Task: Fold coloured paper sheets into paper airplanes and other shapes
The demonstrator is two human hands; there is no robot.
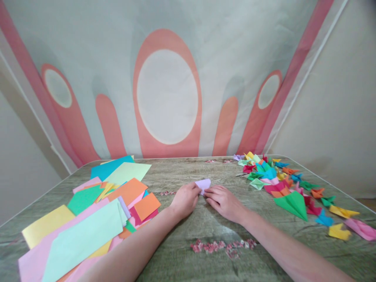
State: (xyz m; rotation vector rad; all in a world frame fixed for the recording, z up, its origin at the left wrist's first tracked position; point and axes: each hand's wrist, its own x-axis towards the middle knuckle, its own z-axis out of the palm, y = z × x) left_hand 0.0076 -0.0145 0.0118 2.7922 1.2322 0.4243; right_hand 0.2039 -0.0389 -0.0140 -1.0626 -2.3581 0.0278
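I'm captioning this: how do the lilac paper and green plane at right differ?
The lilac paper is pale purple; the green plane is vivid green. The lilac paper looks smaller than the green plane. The left hand and right hand touch the lilac paper; neither touches the green plane. Both are paper.

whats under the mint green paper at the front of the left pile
Pink paper shows past its left edge and yellow paper past its lower right edge. What lies beneath the middle of the mint green paper is covered, so it can't be seen.
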